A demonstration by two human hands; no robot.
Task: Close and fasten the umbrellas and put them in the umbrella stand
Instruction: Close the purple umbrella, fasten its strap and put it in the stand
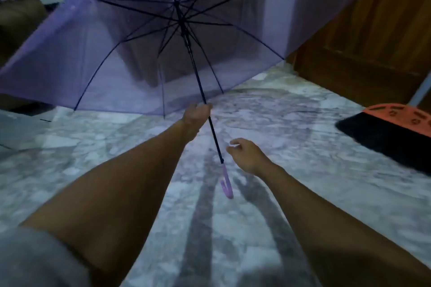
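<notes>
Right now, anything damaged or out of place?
Nothing stands out. The purple umbrella is fully open, its ribs look straight and no tears show. The left hand grips its shaft; the right hand holds nothing, beside the handle. A broom sits far right.

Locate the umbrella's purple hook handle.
Head view, centre: the hook handle hangs at the lower end of the umbrella shaft, just below the right hand.

One purple umbrella [140, 53] is spanning the view from 9 to 1 o'clock. Two hands are showing: the left hand [196, 114] near centre and the right hand [247, 156] toward 5 o'clock. One broom [391, 133] is showing at 3 o'clock.
</notes>
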